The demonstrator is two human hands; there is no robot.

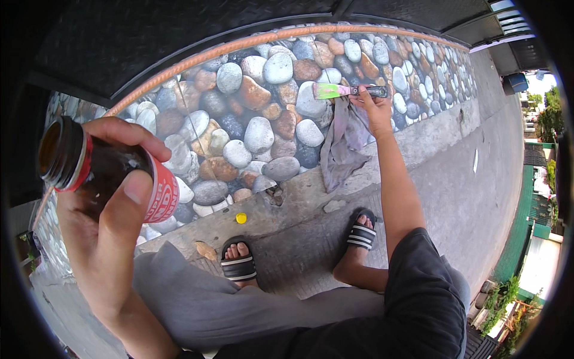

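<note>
My left hand [110, 215] is wrapped round a dark brown glass bottle [113, 173] with a red label, raised close at the left. The bottle tilts toward the upper left and its mouth is uncapped. Farther off, my right hand [373, 107] grips a paintbrush [344, 91] by its dark handle; the bristles are stained green and pink and point left, over the pebble-patterned tiles [259, 134]. A grey rag [342, 146] hangs down below the right hand; whether the fingers also hold it, I cannot tell.
A yellow cap [241, 218] and a dry leaf [206, 251] lie on the concrete near my sandalled feet [239, 263]. An orange edging [239, 45] runs along the tiles' far side, below a dark metal gate [179, 30]. Concrete pavement [454, 191] extends to the right.
</note>
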